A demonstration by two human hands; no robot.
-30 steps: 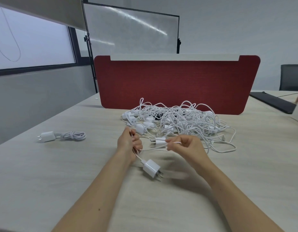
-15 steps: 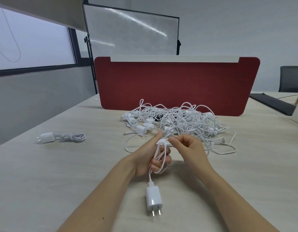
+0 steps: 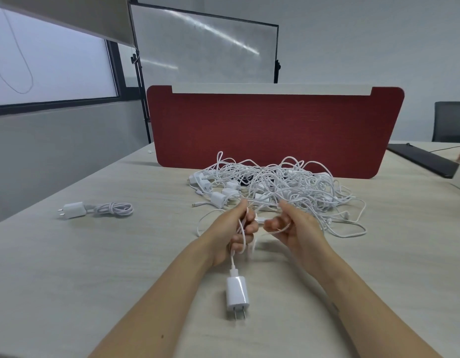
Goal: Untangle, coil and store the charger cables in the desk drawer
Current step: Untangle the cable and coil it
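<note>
While the left hand (image 3: 234, 229) kept gripping loops of white cable (image 3: 241, 237), the right hand (image 3: 290, 227), pinching the loose end, had drawn away for another wrap. The plug (image 3: 237, 295) lay on the table (image 3: 120, 267) below, so coiling seemed underway.

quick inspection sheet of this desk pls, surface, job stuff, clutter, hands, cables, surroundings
surface: pale wood-look table, no drawer in view
job's things: coiled charger at left; white adapter below the left hand
clutter: dark flat pad at far right
grippers: left hand grips loops of a white cable; right hand pinches that cable
cables: tangled pile in front of the red divider
surroundings: whiteboard, dark chair
</note>
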